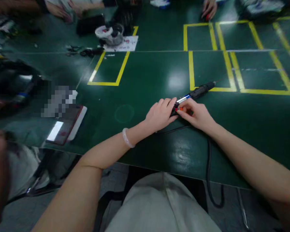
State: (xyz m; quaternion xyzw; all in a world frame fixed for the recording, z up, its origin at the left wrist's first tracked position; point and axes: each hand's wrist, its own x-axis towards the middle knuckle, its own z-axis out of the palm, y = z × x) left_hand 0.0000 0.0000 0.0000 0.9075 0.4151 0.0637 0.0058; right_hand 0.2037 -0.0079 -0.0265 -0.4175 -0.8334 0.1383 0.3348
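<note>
- Near the front edge of the glossy dark-green tabletop (145,83), both bare hands meet around a long cylindrical tool (200,91) with a black grip and a silver-and-blue section; it slants away to the right.
- The left hand (160,112), a pale translucent bracelet (128,138) on its wrist, is closed over the tool's near end, fingers curled and thumb beneath.
- The right hand (197,114) is narrow: thumb and forefinger pinch at a small red-and-orange part (178,109) beside the left fingertips. What the covered fingers touch, I cannot tell.
- The tool's thin tip points right, over the near line of a yellow-tape rectangle (192,71); more taped outlines spread beyond it.
- A thick black cable (209,161) passes under the right forearm, drops over the front edge and loops below it.
- Between the hands and that edge runs a narrow band of green; a broader stretch reaches left to a dark, red-rimmed flat slab (65,127), well apart from the left hand.
- Along the far side, a round clear container (116,36) stands on white printed paper (128,45), while a co-worker's hand (209,8) touches something red, well away from the tool.
</note>
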